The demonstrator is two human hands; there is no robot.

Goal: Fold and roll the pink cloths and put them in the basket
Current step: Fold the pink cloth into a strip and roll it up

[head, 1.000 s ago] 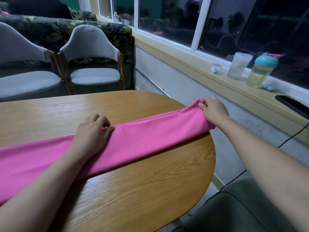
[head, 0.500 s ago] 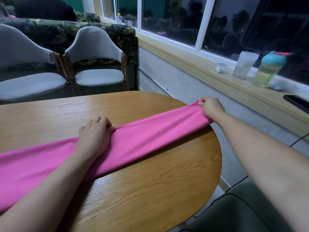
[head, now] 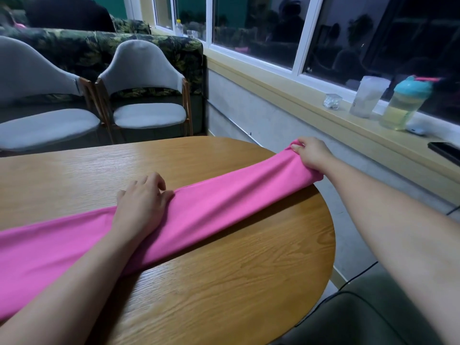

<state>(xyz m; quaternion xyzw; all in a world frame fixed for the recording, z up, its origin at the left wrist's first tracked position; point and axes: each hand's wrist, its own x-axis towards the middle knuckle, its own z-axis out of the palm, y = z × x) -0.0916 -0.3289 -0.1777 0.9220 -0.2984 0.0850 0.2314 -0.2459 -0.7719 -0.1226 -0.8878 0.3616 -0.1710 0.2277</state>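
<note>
A long pink cloth (head: 219,207), folded into a narrow band, stretches across the round wooden table (head: 224,282) from the left edge of view to the table's far right rim. My right hand (head: 312,155) grips its far end at the rim, and the end looks bunched under the fingers. My left hand (head: 142,207) rests on the cloth's middle with its fingers curled at the far edge of the band. No basket is in view.
Two grey chairs (head: 146,95) stand behind the table, in front of a leaf-patterned sofa. On the window ledge to the right are a clear cup (head: 368,95), a teal-lidded bottle (head: 405,103), a small clear box and a black phone (head: 445,151). A dark green seat (head: 361,317) is at lower right.
My right hand has gathered the cloth's far end, which now looks bunched and slightly raised. The left hand stays on the middle of the cloth.
</note>
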